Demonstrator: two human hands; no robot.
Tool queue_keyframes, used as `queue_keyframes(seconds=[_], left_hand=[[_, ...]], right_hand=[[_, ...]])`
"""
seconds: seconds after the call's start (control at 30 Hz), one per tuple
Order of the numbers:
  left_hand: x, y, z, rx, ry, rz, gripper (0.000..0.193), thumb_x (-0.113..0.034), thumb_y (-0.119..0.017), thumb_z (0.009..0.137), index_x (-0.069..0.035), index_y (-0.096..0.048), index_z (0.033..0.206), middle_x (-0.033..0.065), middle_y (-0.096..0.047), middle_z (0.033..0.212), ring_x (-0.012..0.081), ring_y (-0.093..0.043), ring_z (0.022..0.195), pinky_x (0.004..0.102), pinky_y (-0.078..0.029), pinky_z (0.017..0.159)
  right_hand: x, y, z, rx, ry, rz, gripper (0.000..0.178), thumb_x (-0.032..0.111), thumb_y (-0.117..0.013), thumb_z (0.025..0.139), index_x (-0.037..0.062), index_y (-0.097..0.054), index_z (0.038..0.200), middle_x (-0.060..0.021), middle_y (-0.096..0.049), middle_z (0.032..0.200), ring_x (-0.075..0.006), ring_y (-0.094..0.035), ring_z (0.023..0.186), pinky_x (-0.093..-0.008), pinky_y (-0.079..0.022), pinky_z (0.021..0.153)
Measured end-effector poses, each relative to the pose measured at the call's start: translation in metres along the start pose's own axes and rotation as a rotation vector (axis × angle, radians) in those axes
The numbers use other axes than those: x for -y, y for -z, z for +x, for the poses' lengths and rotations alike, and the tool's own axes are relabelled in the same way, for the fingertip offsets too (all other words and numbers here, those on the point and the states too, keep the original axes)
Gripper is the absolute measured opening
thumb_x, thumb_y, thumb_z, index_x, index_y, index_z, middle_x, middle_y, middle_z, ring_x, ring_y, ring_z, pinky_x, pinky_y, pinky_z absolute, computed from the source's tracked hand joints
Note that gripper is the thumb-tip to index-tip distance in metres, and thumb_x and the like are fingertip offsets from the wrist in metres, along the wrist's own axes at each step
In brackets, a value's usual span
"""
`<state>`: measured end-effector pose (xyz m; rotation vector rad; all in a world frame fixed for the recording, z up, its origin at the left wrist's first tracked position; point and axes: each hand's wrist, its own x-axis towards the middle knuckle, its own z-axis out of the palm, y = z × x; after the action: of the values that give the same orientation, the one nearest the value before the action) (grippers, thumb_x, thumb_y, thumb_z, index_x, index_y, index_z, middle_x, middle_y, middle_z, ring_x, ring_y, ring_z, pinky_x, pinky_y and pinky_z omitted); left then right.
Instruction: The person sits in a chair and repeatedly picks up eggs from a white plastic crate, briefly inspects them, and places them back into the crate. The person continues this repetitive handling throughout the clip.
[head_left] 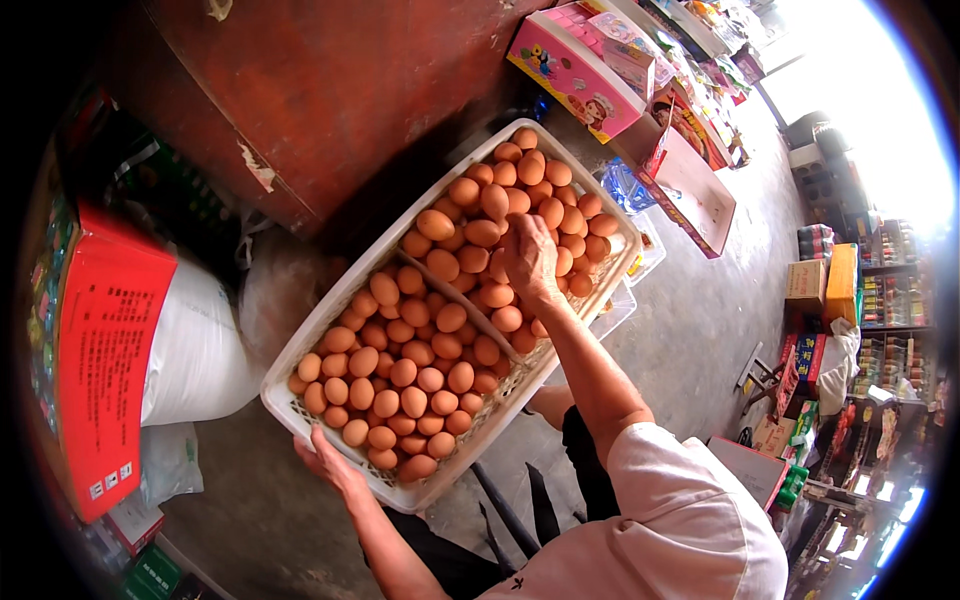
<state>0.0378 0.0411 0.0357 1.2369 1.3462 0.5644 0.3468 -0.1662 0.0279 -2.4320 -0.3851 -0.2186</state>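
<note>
A white plastic crate (283,405) full of brown eggs (403,372) lies slantwise before me, its far end toward the upper right. A thin divider (487,325) splits it into two compartments, both piled with eggs. My left hand (330,465) grips the near left side of the crate, some fingers hidden beneath the edge. Over the far compartment reaches my right hand (530,258), fingers curled down among the eggs. Its fingertips touch eggs there, but whatever lies inside the grip is hidden by the hand.
A reddish-brown wooden panel (350,90) stands behind the crate. On the left are a red carton (105,360) and a stuffed white sack (200,350). Pink boxes (580,70) and an open shallow box (700,200) sit far right. Stocked shelves (890,300) line the right side.
</note>
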Motion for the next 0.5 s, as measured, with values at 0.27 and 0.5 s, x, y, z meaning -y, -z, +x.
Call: queue_keyframes(seconds=[0.27,0.5], left_hand=[[0.005,0.001,0.003,-0.028,-0.013,0.001,0.067,-0.031,-0.058,0.083,0.002,-0.031,0.134,0.0209,-0.039,0.131,0.0286,-0.048,0.110,0.0399,-0.042,0.090],[-0.001,0.000,-0.002,0.025,0.001,-0.013,0.069,-0.032,-0.058,0.083,0.002,-0.030,0.135,0.0219,-0.038,0.132,0.0290,-0.048,0.112,0.0396,-0.043,0.091]], right_hand=[[0.014,0.002,-0.003,-0.007,0.052,-0.146,0.032,0.011,-0.053,0.079,0.0106,-0.055,0.111,-0.0134,-0.058,0.101,-0.0328,-0.051,0.099,-0.0426,-0.043,0.082],[0.013,-0.004,-0.006,-0.106,0.098,-0.198,0.022,0.013,-0.054,0.080,0.0117,-0.059,0.101,-0.0108,-0.057,0.099,-0.0306,-0.053,0.095,-0.0413,-0.043,0.080]])
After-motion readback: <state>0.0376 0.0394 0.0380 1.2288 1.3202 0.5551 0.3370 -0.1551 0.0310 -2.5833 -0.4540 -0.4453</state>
